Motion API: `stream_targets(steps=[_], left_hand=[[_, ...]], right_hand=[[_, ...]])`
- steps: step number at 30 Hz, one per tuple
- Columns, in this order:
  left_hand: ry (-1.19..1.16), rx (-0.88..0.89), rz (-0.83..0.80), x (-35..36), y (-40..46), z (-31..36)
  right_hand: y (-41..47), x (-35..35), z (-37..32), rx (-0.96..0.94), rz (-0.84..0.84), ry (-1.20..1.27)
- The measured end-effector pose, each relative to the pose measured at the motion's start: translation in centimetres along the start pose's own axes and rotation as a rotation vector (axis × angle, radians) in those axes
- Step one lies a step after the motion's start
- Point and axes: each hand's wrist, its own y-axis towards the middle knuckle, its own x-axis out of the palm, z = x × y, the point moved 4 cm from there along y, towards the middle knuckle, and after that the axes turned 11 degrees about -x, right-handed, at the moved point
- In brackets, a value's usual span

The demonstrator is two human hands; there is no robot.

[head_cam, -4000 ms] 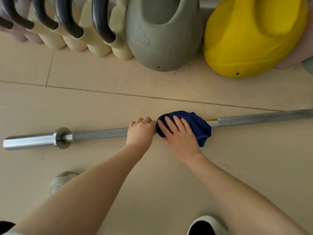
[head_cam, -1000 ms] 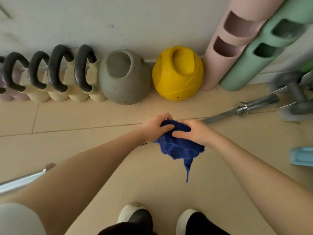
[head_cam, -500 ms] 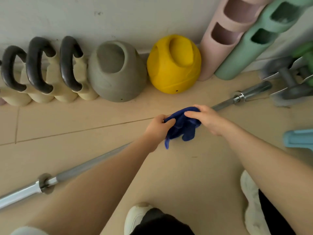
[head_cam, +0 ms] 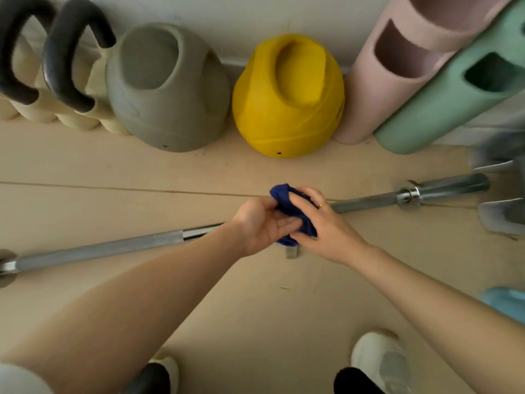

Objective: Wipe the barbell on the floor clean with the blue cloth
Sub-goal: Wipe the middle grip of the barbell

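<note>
Plainly heavy and rigid, the barbell (head_cam: 99, 248) lies along the floor (head_cam: 255, 308) before the kettlebells (head_cam: 167, 89); it needs no lifting. Above its middle, the left hand (head_cam: 261, 223) and right hand (head_cam: 326, 231) both pinch the blue cloth (head_cam: 287, 206), soft and bunched, best wrapped around the shaft.

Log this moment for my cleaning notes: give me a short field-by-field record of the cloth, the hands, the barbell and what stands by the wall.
cloth: blue cloth, bunched up, held between both hands above the bar
left hand: left hand grips the cloth from the left
right hand: right hand grips the cloth from the right, ring on one finger
barbell: barbell lies on the floor, running from lower left to upper right; its middle is hidden by the hands
by the wall: grey kettlebell, yellow kettlebell, pink roller, green roller
</note>
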Motion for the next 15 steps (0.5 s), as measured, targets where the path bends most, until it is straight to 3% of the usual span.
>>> stream_targets(steps=[2, 4, 7, 9, 11, 15], left_hand=[[0.048, -0.009, -0.034, 0.9, 0.6, -0.2], [0.264, 0.023, 0.024, 1.8, 1.3, 0.1], [1.022, 0.242, 0.459, 0.6, 2.3, 1.7], [1.476, 0.367, 0.707, -0.4, 2.5, 2.6], [1.75, 0.378, 0.819, -1.6, 3.2, 2.4], [1.947, 0.345, 1.016, -2.9, 4.8, 1.4]], right_hand=[[0.0, -0.4, 1.5, 0.068, 0.102, -0.076], [0.3, -1.2, 3.0, 0.237, 0.123, -0.193], [0.5, -2.3, 4.8, 0.439, 0.063, -0.275], [0.7, -1.5, 4.5, 0.41, -0.061, -0.3], [1.2, 0.5, 3.3, 0.301, -0.182, -0.302], [3.1, 3.7, 1.5, 0.158, -0.308, -0.328]])
